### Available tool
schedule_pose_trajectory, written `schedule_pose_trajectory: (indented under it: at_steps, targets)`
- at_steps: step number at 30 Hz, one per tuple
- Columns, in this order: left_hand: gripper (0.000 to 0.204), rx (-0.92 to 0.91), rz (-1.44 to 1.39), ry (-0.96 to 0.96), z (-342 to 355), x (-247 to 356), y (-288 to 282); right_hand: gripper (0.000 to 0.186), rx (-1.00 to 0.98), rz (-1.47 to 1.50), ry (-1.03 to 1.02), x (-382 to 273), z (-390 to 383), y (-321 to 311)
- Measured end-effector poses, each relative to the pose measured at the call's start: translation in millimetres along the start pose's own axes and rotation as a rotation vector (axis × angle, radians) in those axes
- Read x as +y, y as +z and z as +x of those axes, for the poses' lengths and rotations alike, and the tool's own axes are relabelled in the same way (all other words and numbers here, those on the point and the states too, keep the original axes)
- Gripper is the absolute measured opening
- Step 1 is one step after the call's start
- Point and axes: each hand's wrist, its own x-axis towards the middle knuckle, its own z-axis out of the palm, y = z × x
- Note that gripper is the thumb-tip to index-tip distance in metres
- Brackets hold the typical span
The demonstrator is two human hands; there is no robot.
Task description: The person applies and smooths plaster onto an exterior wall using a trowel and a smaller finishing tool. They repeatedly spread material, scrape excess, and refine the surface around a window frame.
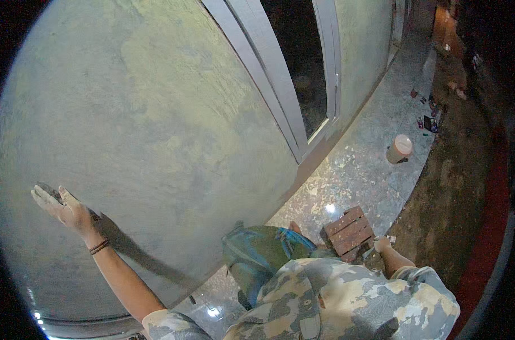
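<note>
Two hands, well apart: left hand pinches dark pad between thumb and straight fingers, at the wall, probably so it sits flat. Right hand curled, well off the wall beside slatted stool, likely for balance; can't tell if it's holding anything.

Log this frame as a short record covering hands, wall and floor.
Left hand: raised at the wall, fingers extended; dark patch beside them unclear
Right hand: low, curled, near the brown slatted stool; contents unclear
Wall: patchy grey-green, pale frame around a dark opening
Floor: grey, speckled; pale cylindrical container beyond the stool
</note>
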Motion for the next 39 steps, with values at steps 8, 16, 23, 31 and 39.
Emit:
schedule_pose_trajectory:
  at_steps: [8, 16, 23, 31, 39]
  targets:
    - [0.060, 0.044, -0.017, 0.002, 2, 7, 12, 0.030, 0.306, -0.049, -0.216, -30, 0, -7]
    - [0.062, -0.010, 0.002, -0.101, -3, 21, 23, 0.036, 0.342, 0.327, 0.236, -137, 22, -78]
    - [0.059, -0.099, -0.001, -0.154, -21, 29, 17, 0.037, 0.617, 0.574, -0.287, -305, 59, -208]
    - [0.056, -0.122, -0.016, -0.206, -31, 23, -2, 0.040, 0.835, 0.873, -0.762, -445, -31, -332]
    - [0.062, -0.221, -0.370, -0.082, -33, 102, 29, 0.043, 1.372, 0.507, -1.265, -535, -135, -488]
